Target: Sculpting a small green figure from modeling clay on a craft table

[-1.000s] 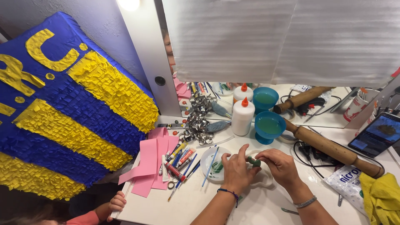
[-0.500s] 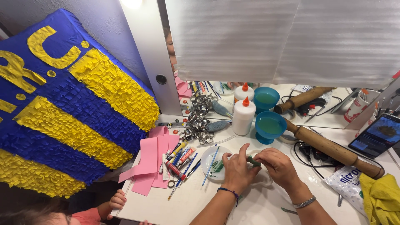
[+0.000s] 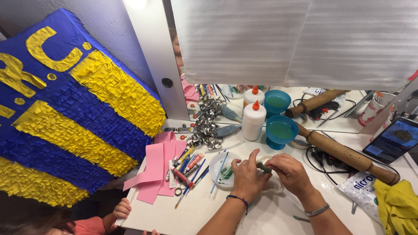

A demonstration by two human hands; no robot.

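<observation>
While our left hand [image 3: 246, 176] and right hand [image 3: 289, 172] meet over the white table [image 3: 270, 217], we pinch a small green piece [image 3: 264, 167] between the fingertips of both — it sits right between the two hands, just right of the small white plate [image 3: 216, 167] with a thin brush [image 3: 219, 172] across it. Paint tubes [image 3: 185, 167] and pink paper [image 3: 154, 172] lie to the left; a glue bottle [image 3: 253, 122], a blue cup [image 3: 281, 130] and a rolling pin [image 3: 348, 154] stand behind — a blue-and-yellow fringed piñata [image 3: 74, 113] leans far left.
</observation>
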